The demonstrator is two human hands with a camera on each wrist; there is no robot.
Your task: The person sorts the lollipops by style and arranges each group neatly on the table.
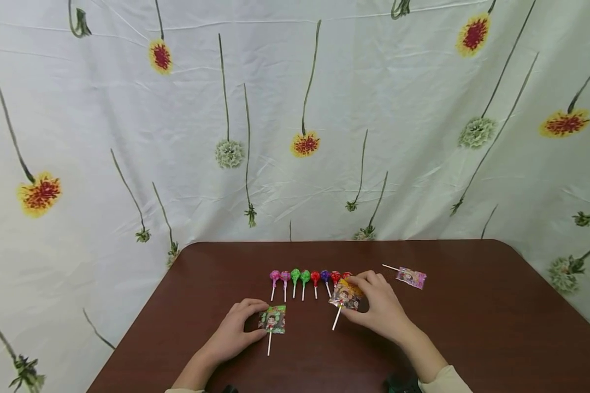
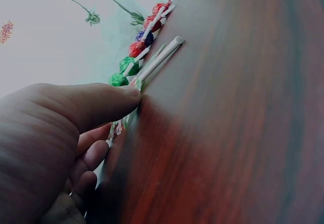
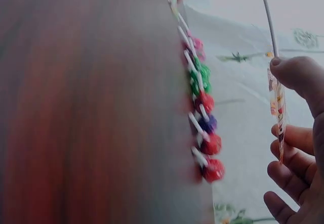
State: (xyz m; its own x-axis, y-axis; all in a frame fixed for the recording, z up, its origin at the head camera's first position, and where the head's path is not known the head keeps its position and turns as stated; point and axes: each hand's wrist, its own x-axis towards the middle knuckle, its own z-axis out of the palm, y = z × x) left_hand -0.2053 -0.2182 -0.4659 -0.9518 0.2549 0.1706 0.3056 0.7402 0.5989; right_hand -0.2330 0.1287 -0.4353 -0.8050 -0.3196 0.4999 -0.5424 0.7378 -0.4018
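My left hand (image 1: 238, 330) pinches the edge of a flat lollipop in a green-topped wrapper (image 1: 273, 318), its white stick pointing toward me. In the left wrist view the thumb presses the wrapper near the stick (image 2: 161, 58), close to the tabletop. My right hand (image 1: 381, 305) holds another flat lollipop in an orange-topped clear wrapper (image 1: 345, 295) between thumb and fingers. The right wrist view shows this lollipop (image 3: 277, 102) raised off the table. Behind both hands, round lollipops lie in a row: pink, green (image 1: 305, 276), red (image 1: 316, 277) and purple (image 1: 325, 275); the right hand partly covers the last red one.
At the back right of the dark brown table (image 1: 472, 327) lies a flat lollipop in a purple-pink wrapper (image 1: 411, 278), stick to the left. A white flowered cloth (image 1: 275, 191) hangs behind the table's far edge.
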